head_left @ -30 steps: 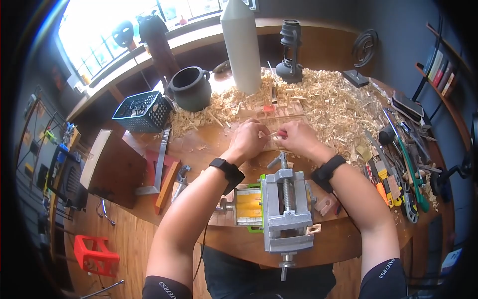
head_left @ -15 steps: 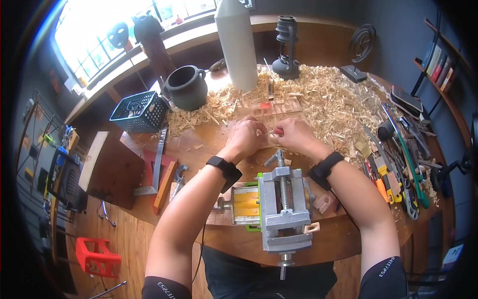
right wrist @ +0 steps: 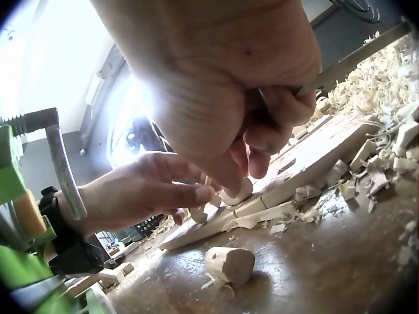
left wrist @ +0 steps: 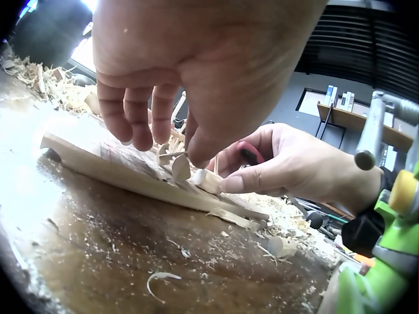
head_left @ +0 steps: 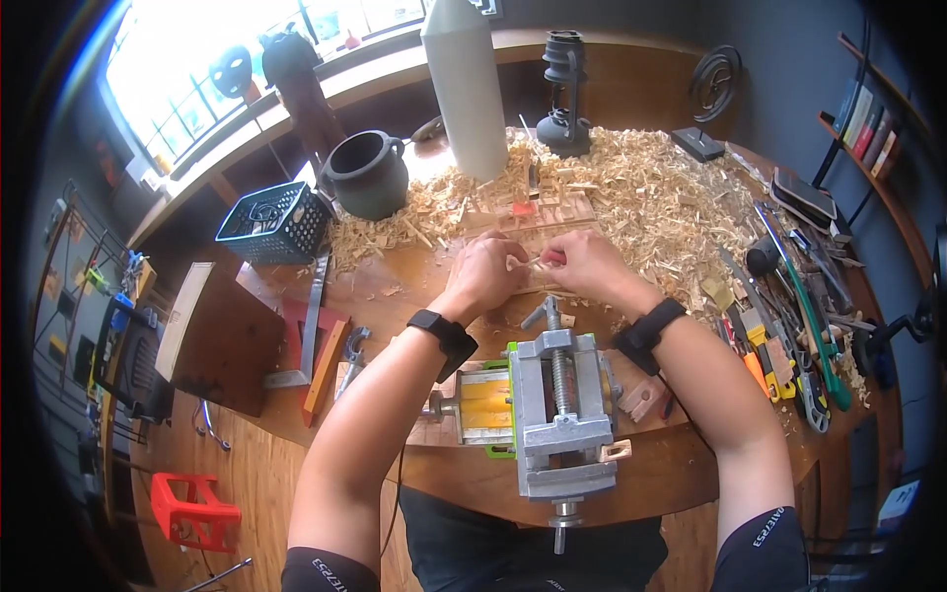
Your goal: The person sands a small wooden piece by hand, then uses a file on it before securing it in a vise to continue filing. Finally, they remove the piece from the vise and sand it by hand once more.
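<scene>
Both hands meet over a pale wooden board (left wrist: 124, 171) on the table. The left hand (head_left: 481, 274) pinches a small pale wooden piece (left wrist: 180, 167) between thumb and fingers. Close by on its right, the right hand (head_left: 590, 268) has its fingers curled round a red object (left wrist: 250, 153), which the hand mostly hides. In the left wrist view, the right thumb lies against a small light wooden block (left wrist: 208, 181). A faceted wooden piece (right wrist: 230, 264) rests on the table in front of the board.
A grey vise (head_left: 566, 424) stands at the front edge. Wood shavings (head_left: 661, 207) cover the back and right. Several tools lie at right, near a green-handled one (head_left: 827, 365). A dark pot (head_left: 367, 178), a basket (head_left: 276, 229) and a white cylinder (head_left: 468, 94) stand behind.
The head view has shifted slightly, moving the scene a little left and up. Both hands stay close together over the board, with the right fingers slightly turned round the red object.
</scene>
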`<action>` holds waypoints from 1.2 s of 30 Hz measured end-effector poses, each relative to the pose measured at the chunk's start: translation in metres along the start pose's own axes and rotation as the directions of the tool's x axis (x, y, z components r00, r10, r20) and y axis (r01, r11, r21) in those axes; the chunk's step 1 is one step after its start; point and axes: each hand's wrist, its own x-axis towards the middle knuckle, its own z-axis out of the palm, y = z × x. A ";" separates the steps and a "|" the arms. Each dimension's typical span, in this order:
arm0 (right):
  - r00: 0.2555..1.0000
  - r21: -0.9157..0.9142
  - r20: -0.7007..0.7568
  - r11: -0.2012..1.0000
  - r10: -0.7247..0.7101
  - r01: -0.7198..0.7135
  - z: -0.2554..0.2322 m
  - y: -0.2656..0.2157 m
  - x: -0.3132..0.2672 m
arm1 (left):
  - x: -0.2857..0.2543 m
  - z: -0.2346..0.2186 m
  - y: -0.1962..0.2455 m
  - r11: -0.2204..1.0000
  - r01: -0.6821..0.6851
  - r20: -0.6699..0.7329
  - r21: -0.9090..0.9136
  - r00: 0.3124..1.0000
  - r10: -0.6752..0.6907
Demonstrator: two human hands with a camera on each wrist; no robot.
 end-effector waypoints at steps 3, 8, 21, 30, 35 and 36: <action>0.999 -0.013 0.034 1.000 0.008 -0.008 -0.003 0.000 0.000 | -0.001 -0.003 0.001 1.000 0.008 0.031 -0.002 0.999 -0.008; 0.997 -0.007 0.069 1.000 0.021 -0.021 -0.004 -0.001 -0.001 | -0.001 -0.006 -0.004 1.000 -0.001 0.072 0.009 0.997 0.000; 0.999 0.015 0.034 0.999 0.032 -0.032 -0.003 -0.001 -0.003 | -0.002 -0.008 -0.017 0.998 -0.031 -0.023 -0.046 0.999 0.030; 0.997 -0.022 0.059 0.999 0.042 -0.041 -0.005 -0.006 -0.003 | 0.000 -0.008 -0.016 0.996 -0.025 -0.018 -0.083 1.000 0.024; 0.999 -0.022 0.021 0.999 0.029 -0.029 0.000 0.001 -0.002 | 0.001 -0.009 -0.011 0.996 -0.006 0.000 -0.090 1.000 0.006; 0.999 -0.010 0.038 0.999 0.034 -0.033 -0.001 0.001 -0.002 | 0.001 -0.009 -0.012 0.997 -0.020 0.004 -0.081 1.000 0.021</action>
